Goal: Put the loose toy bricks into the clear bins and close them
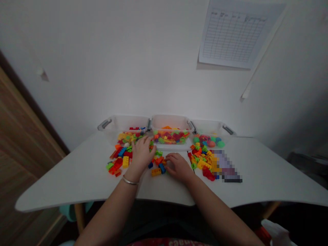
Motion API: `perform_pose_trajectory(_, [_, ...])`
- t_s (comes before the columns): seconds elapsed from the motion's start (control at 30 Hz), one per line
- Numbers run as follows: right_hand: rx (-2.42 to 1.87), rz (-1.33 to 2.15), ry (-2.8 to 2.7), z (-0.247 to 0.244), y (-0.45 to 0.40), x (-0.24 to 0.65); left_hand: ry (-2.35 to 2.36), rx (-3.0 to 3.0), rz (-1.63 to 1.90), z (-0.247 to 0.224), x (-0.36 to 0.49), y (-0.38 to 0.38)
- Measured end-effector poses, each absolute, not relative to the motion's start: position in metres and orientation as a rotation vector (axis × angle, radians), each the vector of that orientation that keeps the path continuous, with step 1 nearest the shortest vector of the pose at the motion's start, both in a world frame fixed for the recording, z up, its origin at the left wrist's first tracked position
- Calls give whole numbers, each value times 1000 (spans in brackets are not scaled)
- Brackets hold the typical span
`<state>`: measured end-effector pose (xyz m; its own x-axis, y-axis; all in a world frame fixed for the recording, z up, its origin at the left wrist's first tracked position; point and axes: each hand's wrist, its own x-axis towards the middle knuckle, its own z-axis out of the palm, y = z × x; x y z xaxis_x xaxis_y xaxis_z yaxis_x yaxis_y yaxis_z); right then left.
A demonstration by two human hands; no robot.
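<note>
My left hand (142, 152) reaches over toy building blocks at the front of the left bin, with its fingers spread and no block visible in them. Some blocks are hidden under it. My right hand (180, 167) rests on the table with bent fingers and the thumb apart. Its fingertips are beside a small group of blocks: an orange block (159, 160), a blue block (162, 168) and a yellow-orange block (156, 172). Left of my left hand lies a loose pile with a yellow block (125, 162) and red blocks (118, 164).
Along the wall stand a left clear bin (128, 120), a middle clear bin (170, 120) and a right clear bin (208, 124), all holding colourful pieces. Another block pile (201, 159) lies on the right of the white table (84, 174), next to a pixelated flat item (227, 167).
</note>
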<state>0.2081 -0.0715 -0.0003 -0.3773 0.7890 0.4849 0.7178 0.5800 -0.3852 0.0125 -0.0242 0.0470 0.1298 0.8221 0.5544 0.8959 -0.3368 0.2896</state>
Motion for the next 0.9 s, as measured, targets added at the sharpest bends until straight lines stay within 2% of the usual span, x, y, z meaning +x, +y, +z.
perform_pose_trajectory(0.27, [-1458,45,-2051,-3,-65,212,-1205,-2653,-872,28,16,-24])
perform_pose_trajectory(0.63, [-1724,-7,-2091,3,-72,209,-1150,-2864,-776,21,15,-24])
perform_pose_trajectory(0.9, [-1548,144,-2014,-7,-65,214,-1112,-2904,-640,20,16,-24])
